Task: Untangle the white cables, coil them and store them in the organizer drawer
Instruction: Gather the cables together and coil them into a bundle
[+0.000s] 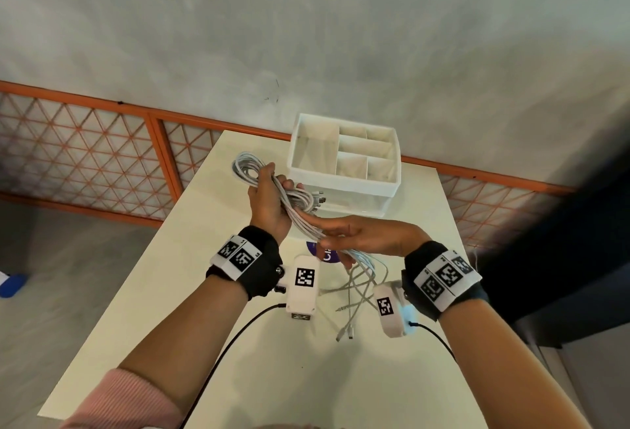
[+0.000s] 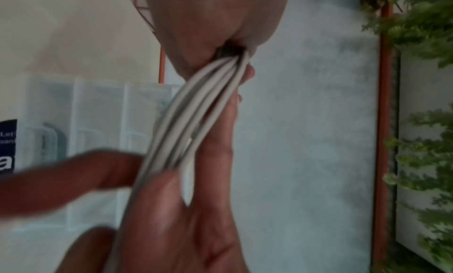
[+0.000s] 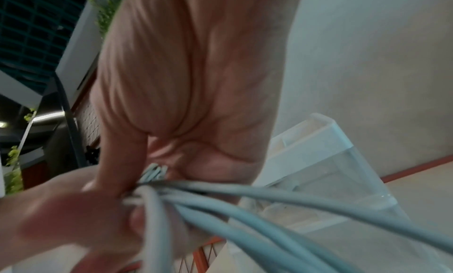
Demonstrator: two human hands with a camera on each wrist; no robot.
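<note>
A bundle of white cables (image 1: 246, 169) is partly coiled, and my left hand (image 1: 283, 179) grips the coil above the table. Several plugs stick out by its fingers. The strands run down to my right hand (image 1: 322, 232), which pinches them between thumb and fingers. Their loose ends (image 1: 354, 295) dangle onto the table. Close up, the cables (image 2: 196, 112) pass from the left palm along the right hand's fingers (image 2: 213, 160). The white organizer (image 1: 392, 186) stands just behind the hands, with empty top compartments and a translucent drawer (image 1: 371, 205) below. It also shows in the right wrist view as the organizer (image 3: 331, 157).
The cream table (image 1: 163, 292) is narrow, with edges close on the left and right. A purple sticker (image 1: 315, 248) lies under my right hand. An orange lattice railing (image 1: 102, 155) runs behind the table. Black wrist-camera leads trail over the near tabletop.
</note>
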